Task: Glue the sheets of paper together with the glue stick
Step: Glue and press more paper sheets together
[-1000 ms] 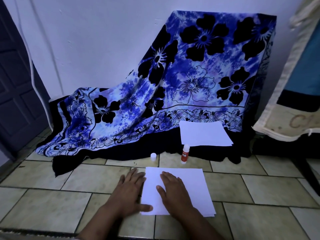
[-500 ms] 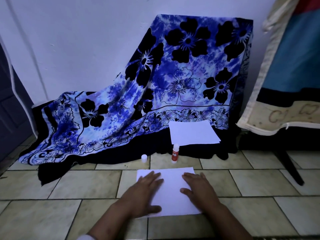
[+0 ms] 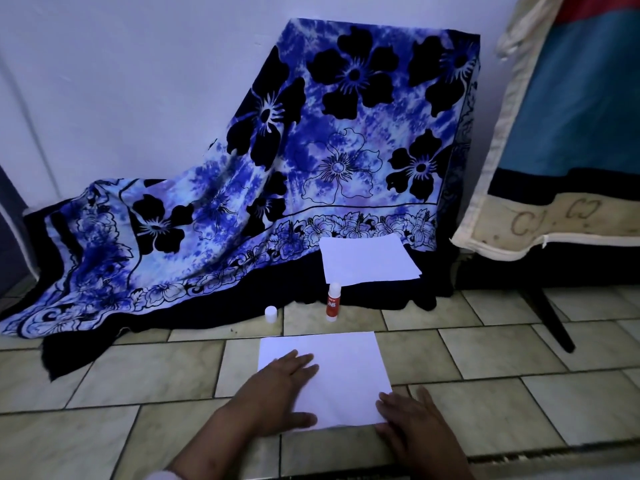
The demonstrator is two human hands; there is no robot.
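White paper sheets (image 3: 343,372) lie flat on the tiled floor in front of me. My left hand (image 3: 277,393) presses flat on their left part, fingers spread. My right hand (image 3: 412,424) rests flat at the sheets' near right corner, mostly on the tile. Beyond the sheets, a red and white glue stick (image 3: 333,303) stands upright without its cap. Its white cap (image 3: 270,313) stands on the floor to the left. A second stack of white paper (image 3: 367,259) lies on the dark cloth hem behind the glue stick.
A blue flowered cloth (image 3: 277,188) drapes over something against the white wall and spills left onto the floor. At the right hangs a blue and cream fabric (image 3: 554,133) above a dark leg (image 3: 550,320). Beige tiles (image 3: 485,344) surround the sheets.
My right hand has slid right and toward me, from the middle of the sheets to their near right corner. My left hand stays pressed on the left part. The view has shifted.
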